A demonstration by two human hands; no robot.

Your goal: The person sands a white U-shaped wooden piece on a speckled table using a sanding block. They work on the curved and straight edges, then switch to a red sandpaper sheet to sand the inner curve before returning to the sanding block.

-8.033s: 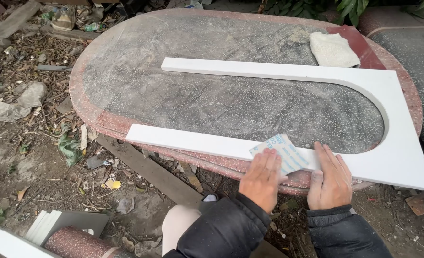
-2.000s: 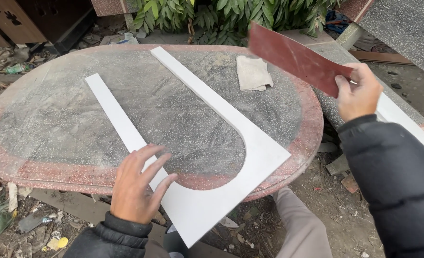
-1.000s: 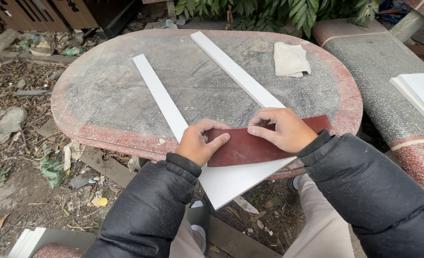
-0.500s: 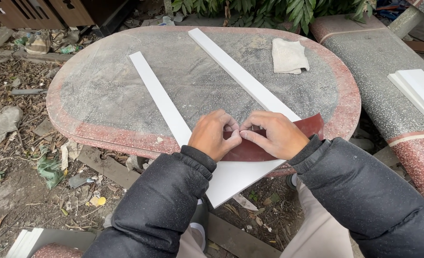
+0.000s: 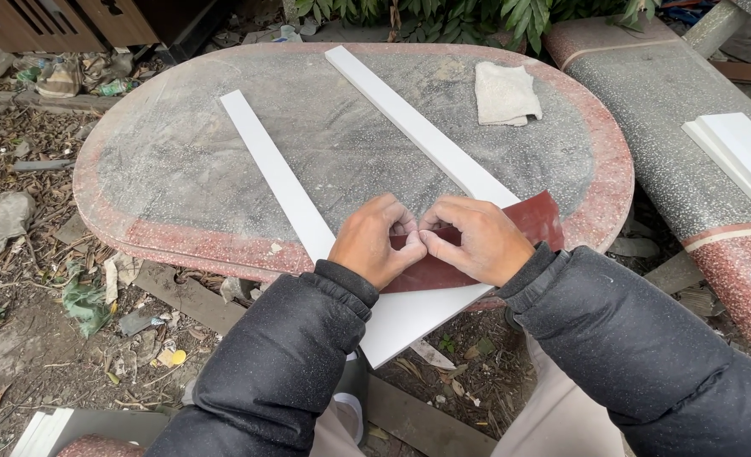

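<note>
A white U-shaped board (image 5: 282, 182) lies across an oval speckled stone tabletop (image 5: 181, 178), its curved end hanging over the near edge. On that end rests a dark red sheet of sandpaper (image 5: 532, 222). My left hand (image 5: 371, 241) and my right hand (image 5: 473, 241) meet at the middle of the sheet, fingertips pinched together on its upper edge. Both sleeves are black and padded.
A folded pale cloth (image 5: 504, 91) lies at the far right of the tabletop. A second stone slab (image 5: 689, 110) stands to the right with white boards (image 5: 744, 156) on it. Leaves, litter and planks cover the ground (image 5: 45, 279) on the left.
Earlier I pressed a pale pad on the board, then raised the red sheet in my right hand. It now lies on the board's curved end, and both hands have closed together at its middle.
</note>
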